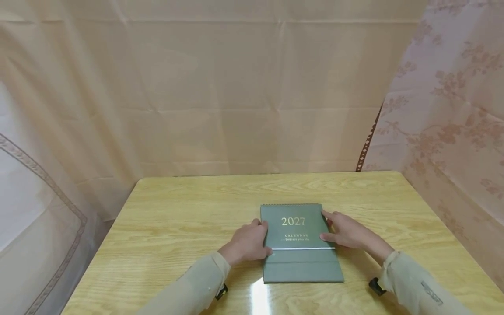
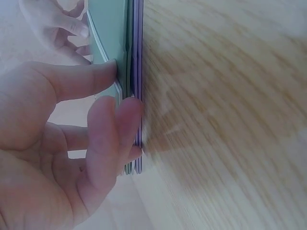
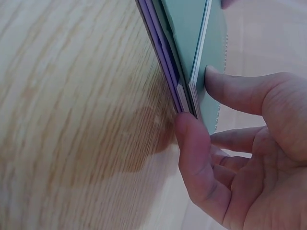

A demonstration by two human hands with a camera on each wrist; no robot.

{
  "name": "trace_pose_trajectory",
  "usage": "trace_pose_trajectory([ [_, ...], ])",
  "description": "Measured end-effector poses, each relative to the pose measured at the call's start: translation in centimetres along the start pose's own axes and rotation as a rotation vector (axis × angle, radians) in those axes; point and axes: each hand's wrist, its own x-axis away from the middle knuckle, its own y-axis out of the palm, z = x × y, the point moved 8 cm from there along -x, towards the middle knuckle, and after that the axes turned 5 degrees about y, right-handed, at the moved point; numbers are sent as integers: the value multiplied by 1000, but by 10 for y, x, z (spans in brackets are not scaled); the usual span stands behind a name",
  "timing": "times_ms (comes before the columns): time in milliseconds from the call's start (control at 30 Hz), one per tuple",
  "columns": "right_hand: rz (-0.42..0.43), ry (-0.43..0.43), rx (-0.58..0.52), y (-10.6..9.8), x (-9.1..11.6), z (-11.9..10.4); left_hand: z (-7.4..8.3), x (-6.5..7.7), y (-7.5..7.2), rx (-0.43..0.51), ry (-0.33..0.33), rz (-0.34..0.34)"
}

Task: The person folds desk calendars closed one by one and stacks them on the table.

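Note:
A green desk calendar [image 1: 301, 272] marked 2027 lies flat on the wooden table, its spiral-bound edge at the far side. Beneath it, the wrist views show a purple layer [image 2: 137, 43] of similar folded board; whether it is a second calendar I cannot tell. My left hand [image 1: 248, 243] grips the left edge, thumb on the green cover and fingers along the side. On the opposite edge my right hand [image 1: 348, 232] holds the calendar the same way, its thumb [image 3: 235, 91] on the cover. The fingertips' undersides are partly hidden.
The wooden table [image 1: 189, 214] extends on all sides of the calendar. A beige curtain [image 1: 220, 87] hangs behind it, with a floral-patterned cloth [image 1: 453, 113] at the right and a pale cloth [image 1: 31, 210] at the left.

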Motion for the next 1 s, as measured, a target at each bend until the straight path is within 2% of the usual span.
trace_pose_trajectory([
  [233,10,-29,26,0,0,0,2,0,1,-28,19,12],
  [400,4,-13,22,-1,1,2,2,0,1,-28,27,11],
  [600,43,1,123,-3,8,1,1,0,4,-109,101,9],
  [800,78,35,208,-6,15,-1,0,-1,1,-181,187,50],
  [1000,106,9,307,-7,19,-4,2,1,0,-248,240,92],
])
